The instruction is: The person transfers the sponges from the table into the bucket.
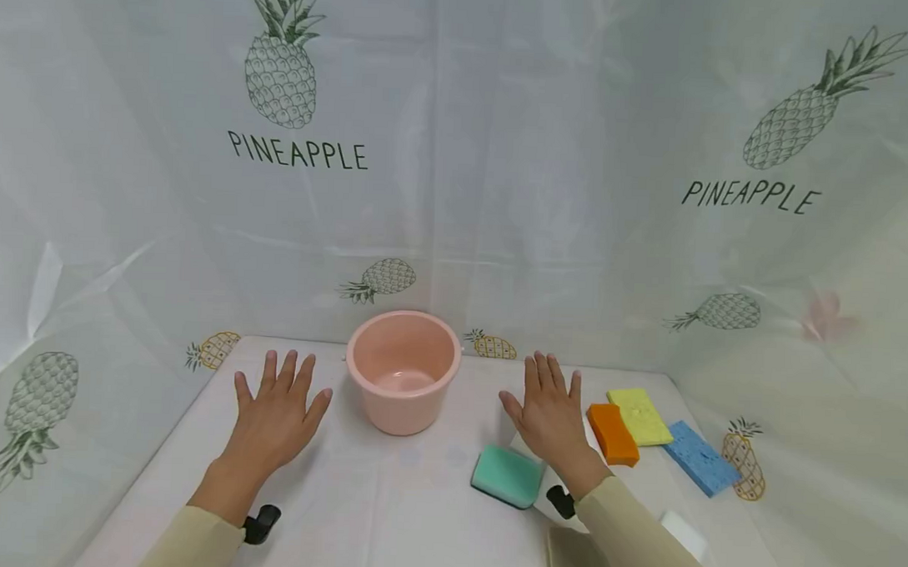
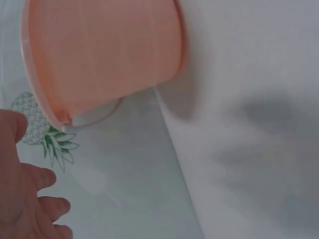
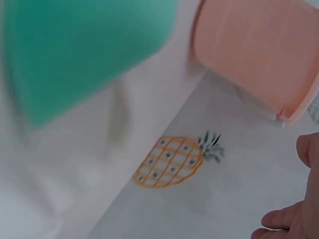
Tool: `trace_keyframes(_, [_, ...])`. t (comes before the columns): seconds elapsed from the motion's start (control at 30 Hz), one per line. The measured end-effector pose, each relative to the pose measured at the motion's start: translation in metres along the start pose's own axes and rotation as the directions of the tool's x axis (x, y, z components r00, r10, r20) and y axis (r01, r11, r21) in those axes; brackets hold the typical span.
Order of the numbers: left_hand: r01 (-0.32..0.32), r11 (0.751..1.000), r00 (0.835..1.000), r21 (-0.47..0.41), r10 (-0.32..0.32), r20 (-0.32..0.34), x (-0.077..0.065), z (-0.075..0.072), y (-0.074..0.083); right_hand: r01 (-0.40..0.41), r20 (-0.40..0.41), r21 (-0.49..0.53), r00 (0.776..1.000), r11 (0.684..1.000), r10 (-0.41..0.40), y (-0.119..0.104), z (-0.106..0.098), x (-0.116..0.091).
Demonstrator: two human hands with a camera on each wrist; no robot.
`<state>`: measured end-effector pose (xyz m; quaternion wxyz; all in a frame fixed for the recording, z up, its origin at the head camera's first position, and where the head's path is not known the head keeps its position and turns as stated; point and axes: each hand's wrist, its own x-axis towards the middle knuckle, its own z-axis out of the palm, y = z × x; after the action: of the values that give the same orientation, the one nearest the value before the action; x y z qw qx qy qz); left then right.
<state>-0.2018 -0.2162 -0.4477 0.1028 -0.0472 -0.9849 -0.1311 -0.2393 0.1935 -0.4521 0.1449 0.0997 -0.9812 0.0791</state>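
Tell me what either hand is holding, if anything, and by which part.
Nothing is held: the left hand and the right hand are both empty, fingers extended.

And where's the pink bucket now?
In the head view, the pink bucket stands just left of centre, near the far edge of the table, between the left hand and the right hand.

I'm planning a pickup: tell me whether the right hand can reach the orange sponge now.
Likely yes: the right hand is empty, and the orange sponge lies to its right with nothing visible on top or between.
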Motion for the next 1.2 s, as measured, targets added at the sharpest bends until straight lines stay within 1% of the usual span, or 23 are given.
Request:
trace_keyframes(0.1, [0.008,1.0,1.0,-0.013,-0.008,0.004,0.016,-0.003,0.008,0.016,0.016,0.032,1.0,0.999,-0.017,-0.018,0.001,0.017])
trace_keyframes(0.2, [0.01,0.999,1.0,-0.03,-0.01,0.012,0.032,-0.002,0.017,0.032,0.037,0.074,0.999,0.997,-0.035,-0.035,0.002,0.034])
trace_keyframes(0.33, [0.0,0.998,0.999,-0.062,0.003,0.05,0.05,0.002,0.025,0.044,0.082,0.162,0.995,0.986,-0.058,-0.054,0.003,0.051])
trace_keyframes(0.5, [-0.037,0.994,0.993,-0.107,0.049,0.108,0.062,0.005,0.029,0.063,0.146,0.228,0.984,0.972,-0.098,-0.068,0.007,0.065])
trace_keyframes(0.6, [-0.043,0.984,0.985,-0.175,0.071,0.157,0.067,0.008,0.031,0.077,0.179,0.238,0.976,0.968,-0.122,-0.071,0.008,0.07])
trace_keyframes(0.67, [-0.039,0.976,0.978,-0.213,0.081,0.191,0.069,0.009,0.032,0.088,0.19,0.247,0.972,0.965,-0.137,-0.071,0.008,0.071])
trace_keyframes(0.73, [-0.032,0.972,0.973,-0.232,0.083,0.216,0.07,0.01,0.033,0.093,0.199,0.267,0.969,0.959,-0.149,-0.07,0.007,0.072])
trace_keyframes(0.9, [-0.04,0.973,0.964,-0.227,0.097,0.248,0.068,0.009,0.041,0.088,0.204,0.323,0.966,0.942,-0.16,-0.061,0.003,0.069])
trace_keyframes(1.07, [-0.043,0.977,0.949,-0.21,0.106,0.298,0.058,0.003,0.055,0.083,0.211,0.363,0.963,0.928,-0.169,-0.047,0.002,0.066])
trace_keyframes(1.13, [-0.043,0.976,0.946,-0.212,0.108,0.305,0.053,0.001,0.059,0.087,0.212,0.389,0.96,0.917,-0.181,-0.043,0.003,0.064])
trace_keyframes(1.2, [-0.048,0.974,0.948,-0.22,0.114,0.297,0.048,0.0,0.06,0.079,0.225,0.419,0.956,0.905,-0.187,-0.04,0.005,0.061])
